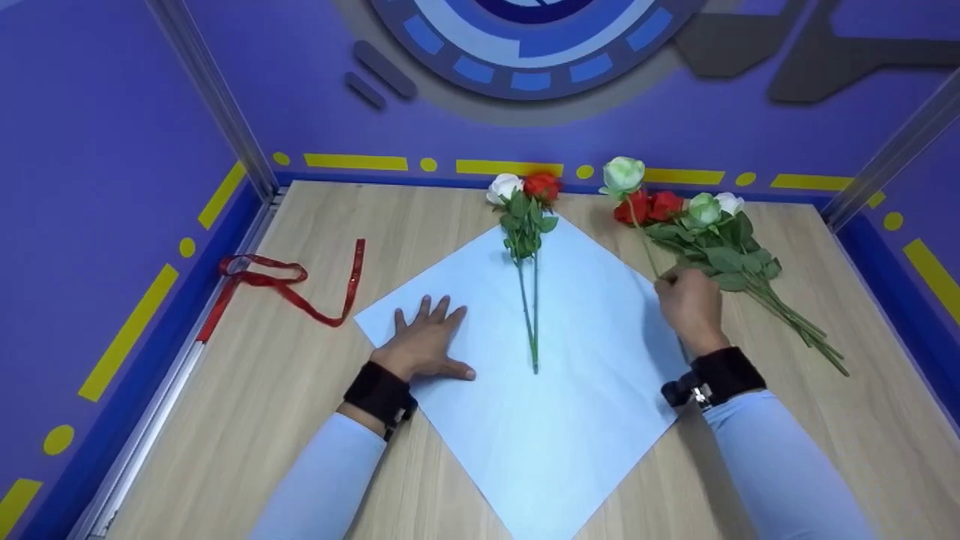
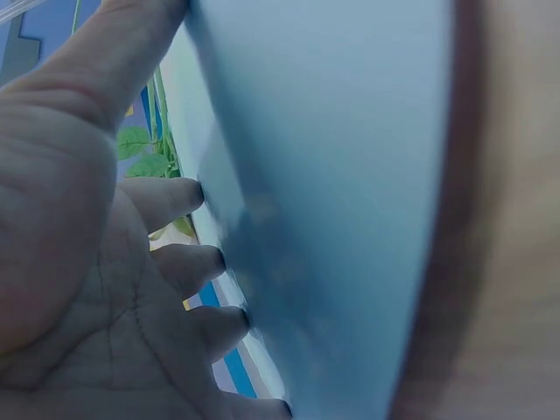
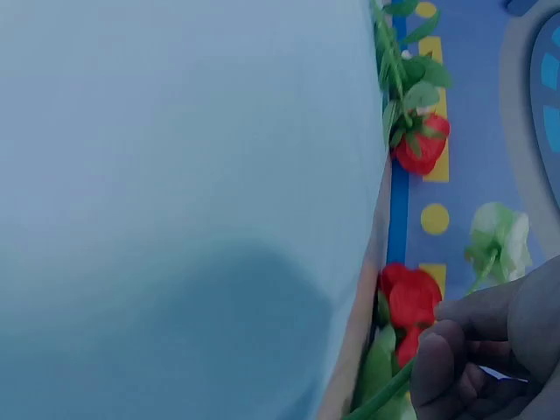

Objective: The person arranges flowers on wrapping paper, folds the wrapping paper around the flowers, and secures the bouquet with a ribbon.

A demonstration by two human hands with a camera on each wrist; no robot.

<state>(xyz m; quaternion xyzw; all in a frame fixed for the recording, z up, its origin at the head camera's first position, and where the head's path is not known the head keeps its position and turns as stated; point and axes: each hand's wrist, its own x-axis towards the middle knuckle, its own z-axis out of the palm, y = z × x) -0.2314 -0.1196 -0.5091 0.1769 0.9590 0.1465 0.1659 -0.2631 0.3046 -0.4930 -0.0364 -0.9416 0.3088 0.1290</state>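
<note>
A light-blue sheet of paper point(image 1: 585, 435) lies with one corner towards me. My left hand point(image 1: 424, 345) rests on its left part, fingers spread and fingertips on the sheet. On the paper's upper half lie a white rose point(image 1: 505, 189) and a red rose point(image 1: 542, 187), their heads past the far corner and their stems pointing towards me. Over the paper's right edge, my right hand point(image 1: 691, 307) pinches the stem of a pale green rose point(image 1: 624, 175). In the right wrist view, thumb and fingers close round that green stem point(image 3: 385, 395).
Right of the paper lies a bunch of red, pale green and white roses with leaves point(image 1: 726, 260) and long stems point(image 1: 806, 330). A looped red ribbon point(image 1: 330, 321) lies at the left on the wooden table point(image 1: 270, 420). Blue-purple panels point(image 1: 300, 90) enclose the back and sides.
</note>
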